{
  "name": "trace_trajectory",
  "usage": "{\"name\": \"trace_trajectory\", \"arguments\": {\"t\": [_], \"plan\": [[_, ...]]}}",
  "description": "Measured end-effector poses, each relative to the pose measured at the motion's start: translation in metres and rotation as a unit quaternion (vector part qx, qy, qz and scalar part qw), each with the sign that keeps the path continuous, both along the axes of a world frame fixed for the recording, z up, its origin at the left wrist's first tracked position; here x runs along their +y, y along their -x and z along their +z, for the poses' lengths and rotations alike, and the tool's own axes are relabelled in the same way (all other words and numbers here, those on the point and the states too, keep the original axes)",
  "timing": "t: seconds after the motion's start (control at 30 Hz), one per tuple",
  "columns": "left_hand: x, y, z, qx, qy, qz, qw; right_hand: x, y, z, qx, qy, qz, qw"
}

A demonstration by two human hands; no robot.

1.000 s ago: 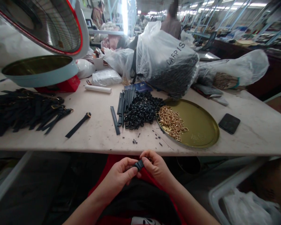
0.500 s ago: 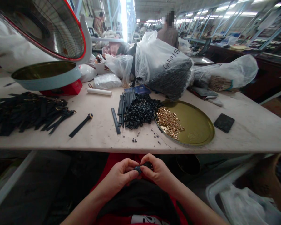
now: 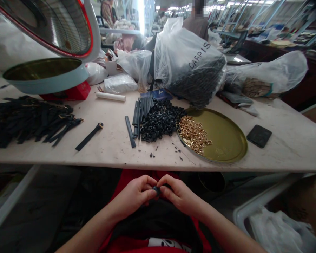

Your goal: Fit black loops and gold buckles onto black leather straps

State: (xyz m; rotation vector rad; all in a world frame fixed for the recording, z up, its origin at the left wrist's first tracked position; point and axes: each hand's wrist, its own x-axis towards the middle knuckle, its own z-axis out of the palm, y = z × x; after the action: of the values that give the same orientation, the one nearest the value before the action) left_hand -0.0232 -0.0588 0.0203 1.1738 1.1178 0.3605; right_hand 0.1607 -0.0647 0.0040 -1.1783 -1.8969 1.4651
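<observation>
Just below the table's front edge, my left hand [image 3: 140,192] and my right hand [image 3: 175,192] meet over my lap. Between their pinched fingertips is a small piece of dark strap [image 3: 156,190], mostly covered by the fingers. Beyond them on the table lies a heap of small black loops [image 3: 160,123], with flat black strips [image 3: 138,116] along its left side. Gold buckles [image 3: 193,135] fill the left part of a round gold-coloured tray [image 3: 226,140]. One finished-looking black strap with a gold buckle [image 3: 89,136] lies alone to the left.
Many buckled black straps [image 3: 28,121] are piled at the far left, before a blue-rimmed tin [image 3: 47,82] and a fan [image 3: 68,31]. A large plastic bag [image 3: 192,66] stands behind the loops. A black phone-like slab [image 3: 259,136] lies right of the tray. Another person [image 3: 197,24] is farther back.
My view has tipped down slightly, so the table things sit higher or shifted outward. Both hands stay together, and less of the dark strap shows between the fingers.
</observation>
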Motion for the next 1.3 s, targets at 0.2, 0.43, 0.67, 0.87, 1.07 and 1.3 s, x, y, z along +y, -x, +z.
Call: {"name": "trace_trajectory", "arguments": {"t": [0.2,0.43,0.67,0.87,1.07,1.3], "plan": [[0.002,-0.002,-0.007,0.017,-0.024,-0.001,1.000,0.007,-0.002,0.001,-0.045,-0.043,0.039,0.997],[0.018,0.003,-0.001,0.001,-0.012,-0.006,1.000,0.018,0.000,-0.007,-0.061,-0.050,-0.002,0.997],[0.033,-0.004,0.012,0.056,-0.074,-0.051,0.994,0.022,-0.003,-0.012,0.005,-0.039,0.005,0.999],[0.050,-0.004,0.016,0.147,-0.165,-0.133,0.966,0.034,0.000,-0.019,-0.008,-0.102,-0.038,0.994],[0.070,-0.011,0.001,0.187,-0.261,-0.163,0.933,0.055,0.002,-0.025,-0.043,-0.135,-0.066,0.988],[0.170,0.042,-0.003,0.443,-0.296,0.061,0.844,0.109,0.001,-0.046,-0.248,-0.280,-0.174,0.911]]}}
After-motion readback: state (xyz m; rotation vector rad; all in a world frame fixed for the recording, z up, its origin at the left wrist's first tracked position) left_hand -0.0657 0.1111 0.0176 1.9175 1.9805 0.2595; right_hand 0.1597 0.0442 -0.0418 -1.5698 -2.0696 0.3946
